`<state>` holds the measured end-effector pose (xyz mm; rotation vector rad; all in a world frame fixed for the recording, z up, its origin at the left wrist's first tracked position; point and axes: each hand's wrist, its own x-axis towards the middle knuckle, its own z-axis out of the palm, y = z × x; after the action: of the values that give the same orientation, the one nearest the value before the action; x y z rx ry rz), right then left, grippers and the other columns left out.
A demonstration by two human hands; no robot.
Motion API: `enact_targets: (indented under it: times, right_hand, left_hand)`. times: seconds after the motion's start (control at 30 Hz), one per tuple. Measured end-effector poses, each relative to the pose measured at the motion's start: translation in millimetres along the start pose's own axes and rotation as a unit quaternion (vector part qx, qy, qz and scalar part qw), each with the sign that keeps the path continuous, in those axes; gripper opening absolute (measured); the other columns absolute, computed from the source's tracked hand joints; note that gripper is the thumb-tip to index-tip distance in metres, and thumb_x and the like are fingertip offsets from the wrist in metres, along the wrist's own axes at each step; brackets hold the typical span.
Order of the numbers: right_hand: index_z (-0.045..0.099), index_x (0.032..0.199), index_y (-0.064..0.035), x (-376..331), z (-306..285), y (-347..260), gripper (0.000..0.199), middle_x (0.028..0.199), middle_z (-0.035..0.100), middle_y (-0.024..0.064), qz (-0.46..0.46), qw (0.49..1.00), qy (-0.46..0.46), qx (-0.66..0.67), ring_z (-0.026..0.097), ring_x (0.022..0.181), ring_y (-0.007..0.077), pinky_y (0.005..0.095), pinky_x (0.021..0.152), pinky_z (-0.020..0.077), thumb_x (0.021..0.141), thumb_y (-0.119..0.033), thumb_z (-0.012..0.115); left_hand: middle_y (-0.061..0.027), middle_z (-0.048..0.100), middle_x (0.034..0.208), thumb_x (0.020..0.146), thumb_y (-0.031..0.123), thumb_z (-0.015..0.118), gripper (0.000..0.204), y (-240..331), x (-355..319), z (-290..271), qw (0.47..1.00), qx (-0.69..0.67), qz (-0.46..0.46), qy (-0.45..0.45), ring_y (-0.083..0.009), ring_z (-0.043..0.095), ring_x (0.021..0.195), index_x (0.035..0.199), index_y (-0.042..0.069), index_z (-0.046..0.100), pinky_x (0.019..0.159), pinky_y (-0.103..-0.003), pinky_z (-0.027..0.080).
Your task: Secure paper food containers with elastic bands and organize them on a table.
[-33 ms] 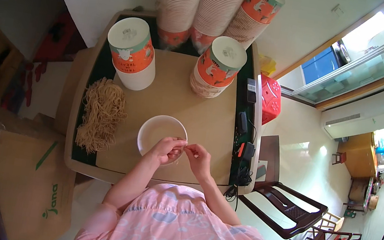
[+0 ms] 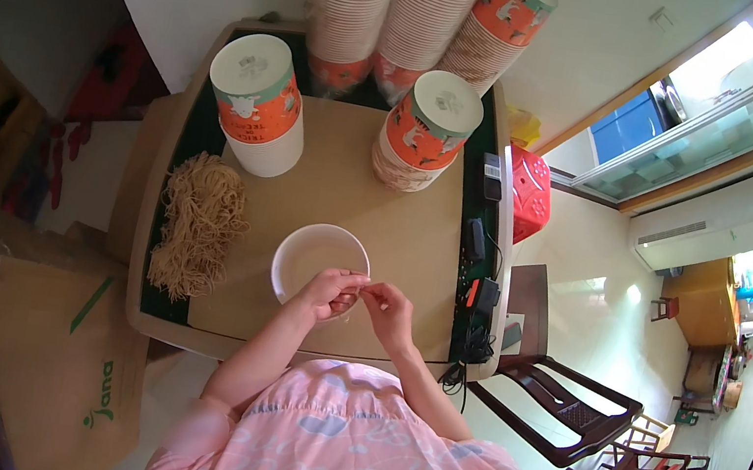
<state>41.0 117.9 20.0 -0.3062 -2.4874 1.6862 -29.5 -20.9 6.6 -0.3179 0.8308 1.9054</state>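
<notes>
Over the near right edge of a white round bowl (image 2: 314,250), my two hands meet with their fingertips pinched together. My left hand (image 2: 333,293) is closed, thumb and forefinger pressed together at the tips. Close beside it, my right hand (image 2: 387,315) pinches at the same spot. Whatever lies between the fingertips is too small to make out. The bowl stands on a brown board (image 2: 330,153), its near rim partly hidden by my left hand. To the left of the bowl lies a tangled bundle of beige string (image 2: 199,225).
Two inverted stacks of orange-and-white paper tubs, one left (image 2: 262,116) and one right (image 2: 427,139), stand beyond the bowl. Taller tub stacks (image 2: 355,7) line the table's far edge. Black adapters and cables (image 2: 482,298) run along the right side. A cardboard box (image 2: 58,351) stands left.
</notes>
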Motion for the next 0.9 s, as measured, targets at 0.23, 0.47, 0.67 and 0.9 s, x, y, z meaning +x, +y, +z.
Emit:
enact_targets:
  times: [0.23,0.47,0.67,0.9]
  right_hand:
    - [0.064,0.086,-0.0022,-9,-12,-2,0.008,0.075,0.061,0.0068,-0.035,0.998,-0.014,-0.052,0.055,0.064,0.0118,0.0245,0.059,0.0447,0.079,-0.006,0.065]
    - [0.062,0.085,0.0003,-1,-12,24,0.012,0.071,0.061,0.0029,0.074,0.995,0.016,0.065,0.054,0.061,0.0096,0.0225,0.057,0.0440,0.083,-0.011,0.063]
    - [0.062,0.086,0.0000,3,-11,31,0.016,0.071,0.061,0.0011,0.193,0.971,-0.005,0.142,0.052,0.061,0.0067,0.0200,0.055,0.0418,0.085,-0.016,0.062]
    - [0.063,0.088,-0.0002,1,-7,27,0.016,0.074,0.061,0.0003,0.199,0.961,-0.038,0.187,0.051,0.064,0.0065,0.0192,0.060,0.0416,0.085,-0.016,0.061]
  left_hand:
    - [0.0072,0.040,0.054,0.087,0.012,0.057,0.008,-19,17,-4,0.999,-0.013,-0.033,0.028,-0.0013,0.028,0.040,0.081,0.006,0.057,0.034,-0.016,0.019]
    - [0.0040,0.049,0.057,0.082,0.010,0.062,0.007,-33,14,-6,0.955,0.216,0.182,0.087,-0.0038,0.041,0.044,0.080,0.003,0.059,0.039,-0.019,0.031]
    - [-0.0075,0.061,0.073,0.075,0.009,0.063,0.004,-25,-13,20,0.723,0.593,0.332,0.124,-0.0236,0.059,0.059,0.079,0.010,0.062,0.053,-0.034,0.047]
    - [-0.0076,0.062,0.075,0.076,0.009,0.062,0.003,-26,-19,21,0.666,0.642,0.357,0.132,-0.0264,0.061,0.064,0.079,0.008,0.062,0.056,-0.036,0.049]
